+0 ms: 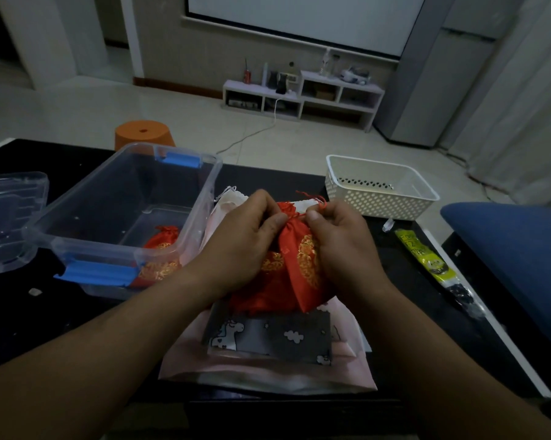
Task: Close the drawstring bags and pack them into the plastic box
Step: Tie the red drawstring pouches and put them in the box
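A red drawstring bag (295,268) with gold round patterns stands between my hands above a pile of flat bags. My left hand (242,239) grips the gathered neck of this bag from the left. My right hand (341,239) pinches its red drawstring (315,198) at the right of the neck. Underneath lie a grey bag with white cartoon prints (268,338) and a pale pink bag (268,373). The clear plastic box (77,217) with blue latches sits to the left, and another red bag (160,252) lies inside it.
The box's clear lid (7,217) lies at the far left. A white perforated basket (382,188) stands at the back right. A yellow-green packet (426,258) lies near the table's right edge, beside a blue seat (515,249). An orange stool (144,133) stands beyond the table.
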Demonstrator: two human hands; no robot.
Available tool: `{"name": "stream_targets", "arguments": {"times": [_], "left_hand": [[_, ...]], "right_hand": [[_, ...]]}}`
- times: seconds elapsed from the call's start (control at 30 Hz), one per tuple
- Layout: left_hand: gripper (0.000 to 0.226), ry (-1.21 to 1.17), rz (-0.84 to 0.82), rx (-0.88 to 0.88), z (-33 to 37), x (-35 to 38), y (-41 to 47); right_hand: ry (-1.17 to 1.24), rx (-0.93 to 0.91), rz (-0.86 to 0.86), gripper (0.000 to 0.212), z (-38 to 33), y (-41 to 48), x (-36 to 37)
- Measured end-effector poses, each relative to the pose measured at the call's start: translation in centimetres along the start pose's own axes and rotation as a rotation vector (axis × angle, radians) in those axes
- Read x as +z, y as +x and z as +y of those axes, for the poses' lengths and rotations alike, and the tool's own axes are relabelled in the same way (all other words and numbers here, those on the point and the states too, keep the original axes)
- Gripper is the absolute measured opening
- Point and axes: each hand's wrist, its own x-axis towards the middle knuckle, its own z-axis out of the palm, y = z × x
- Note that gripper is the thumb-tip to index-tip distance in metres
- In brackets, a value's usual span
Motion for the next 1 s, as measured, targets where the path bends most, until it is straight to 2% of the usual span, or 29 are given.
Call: {"name": "stream_targets", "arguments": {"times": [0.17,0.37,0.47,0.53,0.6,0.67,0.7,0.77,0.87,1.0], "left_hand": [[0.011,-0.098,0.017,-0.041,-0.2,-0.3,-0.2],[0.012,-0.077,-0.004,-0.070,-0.1,0.1,-0.5],[0.016,-0.098,0.003,-0.154,-0.1,0.1,-0.3],[0.025,-0.237,-0.009,-0.258,0.2,0.2,-0.3],[0.046,-0.336,-0.059,-0.367,0.8,0.3,-0.5],[0.061,-0.257,-0.135,-0.409,1.2,0.5,-0.8],[0.060,-0.196,-0.159,-0.391,1.4,0.5,-0.9],[0.043,-0.116,-0.150,-0.310,1.3,0.6,-1.0],[0.020,-0.161,-0.051,-0.251,1.6,-0.2,-1.3],[0.023,-0.191,0.092,-0.184,3.0,-3.2,-1.1]], "right_hand": [[0.192,0.148,0.067,0.017,-0.2,0.5,-0.4],[0.131,0.048,0.057,0.012,-0.1,0.6,-0.7],[0.146,0.037,0.078,0.011,-0.3,0.6,-0.9],[0.086,-0.013,0.094,0.009,-0.1,0.6,-1.0],[0.035,-0.061,0.105,0.008,0.0,0.5,-0.8],[0.005,-0.102,0.111,0.007,-0.1,0.4,-0.5],[-0.006,-0.127,0.116,0.006,-0.2,0.4,-0.3],[-0.030,-0.164,0.128,0.005,-0.5,0.3,-0.1],[0.051,-0.136,0.101,0.007,-1.1,0.3,0.2],[0.185,-0.037,-0.097,0.024,-2.4,-0.6,0.8]]}}
